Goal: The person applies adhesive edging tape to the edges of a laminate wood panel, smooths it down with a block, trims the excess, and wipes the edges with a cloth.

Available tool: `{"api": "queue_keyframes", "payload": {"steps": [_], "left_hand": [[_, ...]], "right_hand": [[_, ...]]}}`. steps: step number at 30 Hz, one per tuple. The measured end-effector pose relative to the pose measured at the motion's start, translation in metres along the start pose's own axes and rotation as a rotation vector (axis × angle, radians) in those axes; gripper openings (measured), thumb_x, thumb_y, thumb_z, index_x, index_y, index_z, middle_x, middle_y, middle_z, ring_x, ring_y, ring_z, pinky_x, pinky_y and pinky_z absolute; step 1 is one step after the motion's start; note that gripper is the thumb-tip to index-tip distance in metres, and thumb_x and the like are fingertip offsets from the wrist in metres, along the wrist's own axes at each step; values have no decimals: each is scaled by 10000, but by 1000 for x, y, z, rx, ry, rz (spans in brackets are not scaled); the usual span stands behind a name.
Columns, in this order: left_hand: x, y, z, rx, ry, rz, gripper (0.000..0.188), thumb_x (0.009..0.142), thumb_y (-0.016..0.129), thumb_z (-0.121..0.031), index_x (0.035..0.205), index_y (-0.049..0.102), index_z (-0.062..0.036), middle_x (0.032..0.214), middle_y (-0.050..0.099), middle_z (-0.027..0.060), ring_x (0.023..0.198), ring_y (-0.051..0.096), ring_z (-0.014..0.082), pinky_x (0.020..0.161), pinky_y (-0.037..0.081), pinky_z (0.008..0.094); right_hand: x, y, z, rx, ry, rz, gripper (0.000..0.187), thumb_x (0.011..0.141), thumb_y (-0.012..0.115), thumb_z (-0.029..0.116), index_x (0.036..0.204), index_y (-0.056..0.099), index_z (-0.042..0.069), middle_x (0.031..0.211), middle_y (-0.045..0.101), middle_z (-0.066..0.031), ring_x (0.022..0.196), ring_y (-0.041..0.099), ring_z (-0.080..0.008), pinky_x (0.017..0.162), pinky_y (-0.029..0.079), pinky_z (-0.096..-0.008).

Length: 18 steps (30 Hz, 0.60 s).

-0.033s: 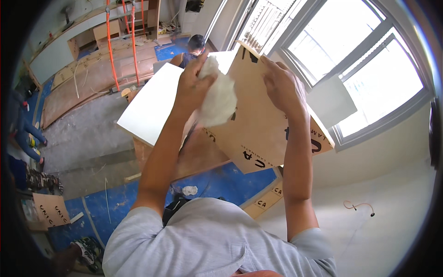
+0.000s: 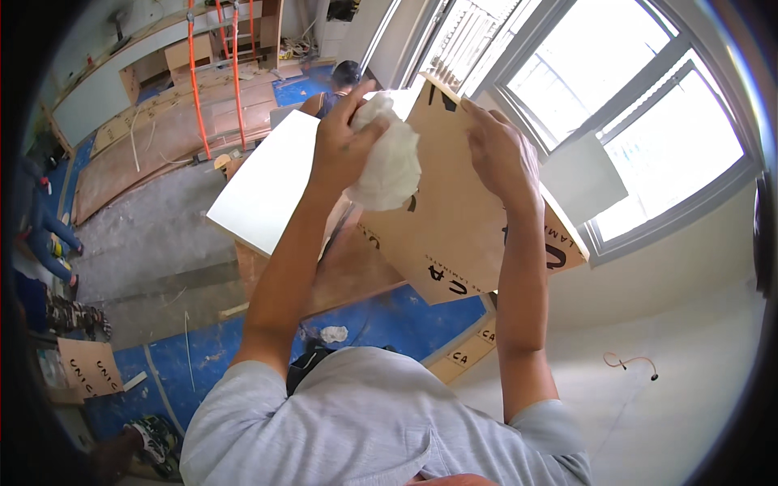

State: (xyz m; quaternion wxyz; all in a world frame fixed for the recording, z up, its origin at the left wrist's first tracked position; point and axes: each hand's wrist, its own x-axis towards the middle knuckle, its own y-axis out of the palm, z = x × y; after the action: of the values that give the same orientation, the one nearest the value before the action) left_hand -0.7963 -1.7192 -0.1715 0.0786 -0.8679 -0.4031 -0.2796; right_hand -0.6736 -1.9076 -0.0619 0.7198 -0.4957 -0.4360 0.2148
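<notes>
My left hand [image 2: 344,134] is closed on a crumpled white cloth [image 2: 391,170] and presses it against the face of a tan board with dark printing [image 2: 454,235]. The board is tilted up in front of me. My right hand [image 2: 502,154] grips the board near its upper edge, fingers over the top. Behind the board a white panel [image 2: 263,190] lies flat over a brown wooden piece [image 2: 348,275]. My grey shirt fills the lower middle of the view.
Another person [image 2: 340,81] is just beyond the white panel, and a third in blue [image 2: 49,235] is at the far left. An orange ladder [image 2: 215,73] stands at the back. A large window [image 2: 640,105] is at right. Blue floor covering [image 2: 397,320] holds a small white rag [image 2: 333,334].
</notes>
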Motion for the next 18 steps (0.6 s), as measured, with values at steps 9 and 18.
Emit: {"api": "queue_keyframes", "payload": {"steps": [9,18], "left_hand": [[35,90,-33,464,576,1,87,922,729,-162,922,758,-81,1029,554,115,945,597,299,783,493,432],[47,-11,8,801,305,-268,262,972,644,-246,890,773,-33,975,655,167,891,671,362,826,522,516]], "right_hand": [[-1,6,8,-28,149,-68,217,949,643,130,1162,666,94,1064,757,-155,969,714,-409,853,536,-526],[-8,10,5,-3,18,-119,198,991,611,188,1169,657,114,1067,750,-143,965,715,-398,832,535,-526]]}}
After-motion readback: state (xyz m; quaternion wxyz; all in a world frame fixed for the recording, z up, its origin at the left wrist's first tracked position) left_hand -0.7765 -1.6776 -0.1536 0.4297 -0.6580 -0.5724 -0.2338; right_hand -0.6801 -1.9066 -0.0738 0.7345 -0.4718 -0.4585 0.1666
